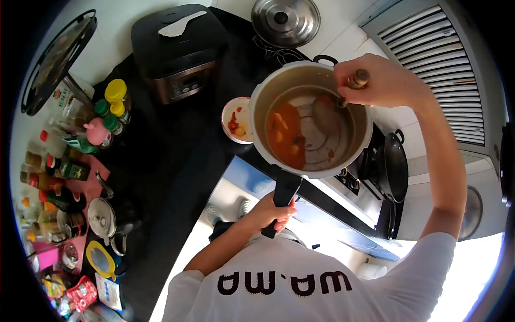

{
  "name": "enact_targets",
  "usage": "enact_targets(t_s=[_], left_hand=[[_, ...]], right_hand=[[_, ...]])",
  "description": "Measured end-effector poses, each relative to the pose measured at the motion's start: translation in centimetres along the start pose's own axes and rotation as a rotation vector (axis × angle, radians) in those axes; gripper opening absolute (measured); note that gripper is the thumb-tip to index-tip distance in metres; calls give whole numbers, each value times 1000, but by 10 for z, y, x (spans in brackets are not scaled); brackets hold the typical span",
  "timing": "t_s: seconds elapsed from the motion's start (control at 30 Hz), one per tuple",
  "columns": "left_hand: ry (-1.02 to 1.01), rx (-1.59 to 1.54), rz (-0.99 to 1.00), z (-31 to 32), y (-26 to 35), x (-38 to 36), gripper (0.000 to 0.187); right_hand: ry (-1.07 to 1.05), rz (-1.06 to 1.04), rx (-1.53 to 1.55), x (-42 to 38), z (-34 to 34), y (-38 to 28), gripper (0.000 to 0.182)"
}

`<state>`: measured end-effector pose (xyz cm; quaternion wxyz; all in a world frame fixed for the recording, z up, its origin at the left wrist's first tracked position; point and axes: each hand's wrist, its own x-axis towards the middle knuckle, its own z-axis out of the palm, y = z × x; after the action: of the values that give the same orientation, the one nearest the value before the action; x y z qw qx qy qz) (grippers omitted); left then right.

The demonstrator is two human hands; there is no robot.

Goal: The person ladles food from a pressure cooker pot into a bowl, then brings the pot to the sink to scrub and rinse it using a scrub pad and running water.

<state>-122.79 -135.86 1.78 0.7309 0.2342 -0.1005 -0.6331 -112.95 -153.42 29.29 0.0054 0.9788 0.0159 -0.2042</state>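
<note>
While left hand [273, 212] grips pot [311, 118] handle | right hand [383, 83] clenches ladle [343, 99] above pot

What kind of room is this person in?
Most likely a home kitchen. A hand holds a big pot of orange stew by its handle, the other hand stirs with a ladle, and a rice cooker and sauce bottles sit on the counter.

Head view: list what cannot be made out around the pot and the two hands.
- Ladle handle: mostly hidden inside the right hand.
- Pot handle: its lower end is covered by the left hand.
- Bowl: its right side is hidden behind the pot.
- Stove burner under the pot: blocked by the pot.
- Bottle labels at left: too small and warped to read.
</note>
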Motion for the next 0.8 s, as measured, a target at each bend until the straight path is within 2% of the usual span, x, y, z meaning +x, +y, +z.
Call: enact_targets(t_s=[0.13,0.2,0.37,0.47,0.8], left_hand=[[2,28,22,-6,-2,2,12],[-8,7,30,-9,-4,4,12],[-56,-33,54,-16,-10,11,13],[-104,-60,69,-18,-13,13,14],[-229,-295,62,-20,-14,25,11]], right_hand=[[-128,131,47,-4,-4,-8,14],[-196,233,218,-2,0,-7,16],[-189,193,374,11,27,-8,20],[-62,229,449,22,40,-9,21],[-53,246,176,57,26,-31,20]])
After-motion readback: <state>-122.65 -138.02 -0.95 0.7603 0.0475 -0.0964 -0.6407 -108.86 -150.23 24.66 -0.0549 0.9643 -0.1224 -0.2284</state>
